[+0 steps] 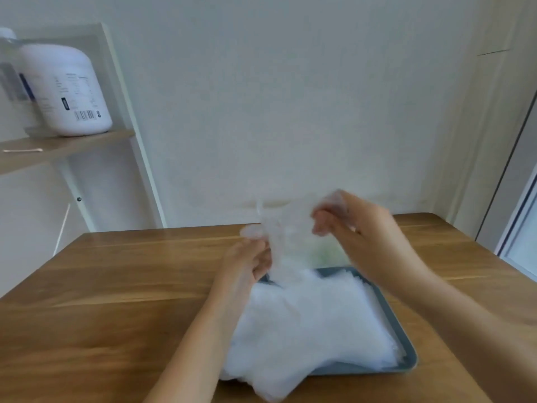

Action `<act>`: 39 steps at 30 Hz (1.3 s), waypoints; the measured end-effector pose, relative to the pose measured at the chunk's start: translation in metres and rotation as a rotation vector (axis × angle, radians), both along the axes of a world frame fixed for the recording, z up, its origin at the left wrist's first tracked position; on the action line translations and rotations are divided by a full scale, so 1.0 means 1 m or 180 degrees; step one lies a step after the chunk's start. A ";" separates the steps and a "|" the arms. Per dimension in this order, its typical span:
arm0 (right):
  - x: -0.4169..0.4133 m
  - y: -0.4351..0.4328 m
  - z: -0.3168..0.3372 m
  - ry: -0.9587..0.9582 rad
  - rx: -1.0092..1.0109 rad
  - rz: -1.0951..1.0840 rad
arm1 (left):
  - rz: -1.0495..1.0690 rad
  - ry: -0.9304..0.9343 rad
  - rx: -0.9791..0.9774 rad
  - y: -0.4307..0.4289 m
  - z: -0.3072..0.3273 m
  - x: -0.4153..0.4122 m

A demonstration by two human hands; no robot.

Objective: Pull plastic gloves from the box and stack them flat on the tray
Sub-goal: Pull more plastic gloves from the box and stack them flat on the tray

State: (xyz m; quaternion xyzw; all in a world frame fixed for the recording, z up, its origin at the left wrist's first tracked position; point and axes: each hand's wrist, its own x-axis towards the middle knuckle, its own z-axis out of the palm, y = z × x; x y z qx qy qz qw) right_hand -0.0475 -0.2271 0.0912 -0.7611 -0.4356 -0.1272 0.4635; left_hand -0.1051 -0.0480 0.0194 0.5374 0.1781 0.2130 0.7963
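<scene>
Both hands hold one clear plastic glove (286,237) up above the far end of the tray. My left hand (247,260) pinches its lower left edge, and my right hand (351,228) pinches its upper right edge. The glove hangs crumpled and blurred between them. Below it a grey-blue tray (404,341) lies on the wooden table, carrying a thick pile of flat translucent gloves (308,330) that spills over the tray's near left corner. The glove box is hidden behind the raised glove and my right hand; only a faint green patch shows there.
The wooden table (116,301) stretches left and right of the tray, against a pale wall. A shelf (66,146) at the upper left carries a large white bottle (69,88) and a cotton swab (23,150). A door frame stands at the right edge.
</scene>
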 end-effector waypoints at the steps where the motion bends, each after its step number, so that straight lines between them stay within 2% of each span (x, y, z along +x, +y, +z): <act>1: -0.001 -0.002 0.013 -0.0096 -0.0270 0.0009 | 0.0061 0.0032 -0.0056 0.007 0.002 -0.003; 2: -0.003 -0.002 0.026 -0.0239 -0.0641 -0.0007 | 0.0232 0.0059 0.0003 0.012 0.005 -0.010; 4: -0.003 -0.005 0.045 -0.0546 -0.1261 -0.0102 | 0.0467 0.0063 0.0518 0.017 0.017 -0.019; 5: -0.004 -0.005 0.052 -0.0692 -0.1454 -0.0124 | 0.0366 -0.0051 0.0859 0.016 0.025 -0.024; 8: -0.014 0.000 0.063 -0.0948 -0.1889 -0.0088 | -0.0517 -0.0554 0.1698 0.001 0.053 -0.035; 12: -0.027 0.003 0.070 -0.1123 -0.1950 -0.0005 | -0.0998 -0.0466 0.2305 -0.018 0.070 -0.035; 14: -0.032 -0.001 0.075 -0.0836 -0.1785 0.0195 | -0.0912 -0.0266 0.2566 -0.021 0.075 -0.036; 17: -0.030 -0.011 0.079 0.0023 -0.1297 0.0550 | -0.1028 -0.0040 0.2588 -0.018 0.076 -0.045; 21: -0.023 -0.024 0.072 0.1290 -0.0445 0.0886 | -0.1526 -0.0012 0.2122 0.000 0.080 -0.059; 24: -0.017 -0.028 0.053 0.1806 -0.0233 0.0893 | -0.1766 0.0189 0.1998 0.013 0.087 -0.062; 30: -0.011 -0.030 0.006 0.2207 -0.0446 0.0197 | -0.2303 0.1172 0.2234 0.035 0.089 -0.051; 35: -0.001 -0.035 -0.042 0.2013 -0.1017 -0.0231 | -0.2602 0.2026 0.2811 0.036 0.070 -0.028; 39: 0.009 -0.037 -0.077 0.1774 -0.1366 -0.0600 | -0.2248 0.2633 0.3489 0.030 0.050 -0.010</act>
